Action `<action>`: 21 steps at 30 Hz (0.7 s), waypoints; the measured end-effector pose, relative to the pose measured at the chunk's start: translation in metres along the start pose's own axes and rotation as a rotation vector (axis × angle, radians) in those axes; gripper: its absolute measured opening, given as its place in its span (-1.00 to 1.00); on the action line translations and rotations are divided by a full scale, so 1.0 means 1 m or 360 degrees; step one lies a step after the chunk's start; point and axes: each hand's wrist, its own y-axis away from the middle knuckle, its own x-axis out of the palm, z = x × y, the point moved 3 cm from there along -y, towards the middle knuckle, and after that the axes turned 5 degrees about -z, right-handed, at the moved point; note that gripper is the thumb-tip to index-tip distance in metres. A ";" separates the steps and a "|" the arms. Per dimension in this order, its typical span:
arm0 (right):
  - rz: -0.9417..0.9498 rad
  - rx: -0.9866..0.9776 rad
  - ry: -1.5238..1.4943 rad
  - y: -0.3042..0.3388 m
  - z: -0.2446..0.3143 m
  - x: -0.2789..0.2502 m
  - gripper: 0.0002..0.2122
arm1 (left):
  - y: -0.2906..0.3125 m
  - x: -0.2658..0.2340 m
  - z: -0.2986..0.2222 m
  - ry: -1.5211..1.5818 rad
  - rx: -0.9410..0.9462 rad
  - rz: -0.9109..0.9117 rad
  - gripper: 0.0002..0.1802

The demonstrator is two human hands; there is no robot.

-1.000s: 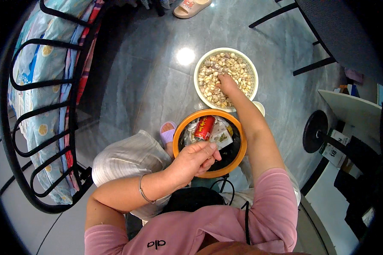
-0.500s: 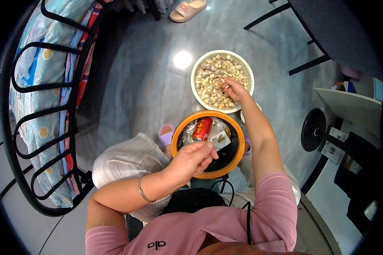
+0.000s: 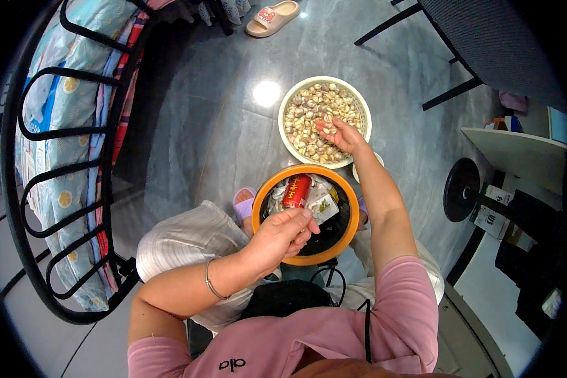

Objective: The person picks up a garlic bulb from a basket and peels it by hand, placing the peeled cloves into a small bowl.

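Note:
A pale round basket [image 3: 284, 140] on the floor holds many small rounded cream-and-purplish pieces [image 3: 310, 108]; they look like garlic cloves, though their kind is not certain. Over its right side, my right hand [image 3: 342, 134] is turned partly palm up, with a few of these pieces in its curled fingers. My left hand [image 3: 282, 234] is closed in a pinch above the near part of a black-lined bin with an orange rim [image 3: 263, 195]. What its fingers hold, if anything, is hidden. Inside the bin lie a red can [image 3: 297, 191], a white-and-green packet [image 3: 323, 209] and crumpled clear plastic.
Beside the basket, a small white dish [image 3: 357, 173] shows partly behind my right forearm. A black metal bed frame [image 3: 110, 132] stands left. Right are a dark chair [image 3: 479, 44] and a black round-based stand [image 3: 462, 189]. A beige slipper [image 3: 273, 19] lies at the back.
My right hand has shifted slightly left over the basket and turned more palm up, with pieces now showing in its fingers. My left hand stays almost in place. The whole view has shifted slightly.

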 end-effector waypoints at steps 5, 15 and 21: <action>-0.0026 0.0027 -0.0099 0.000 -0.001 -0.005 -0.68 | -0.001 0.001 -0.001 -0.0009 -0.0004 0.0001 -0.66; -0.0098 -0.0124 -0.0056 0.000 0.001 0.001 -0.64 | 0.000 0.000 -0.001 0.0011 0.0006 -0.0009 -0.66; -0.0632 -0.0197 0.0716 -0.005 0.021 -0.009 -0.63 | 0.001 0.001 -0.001 -0.0008 -0.0020 -0.0013 -0.67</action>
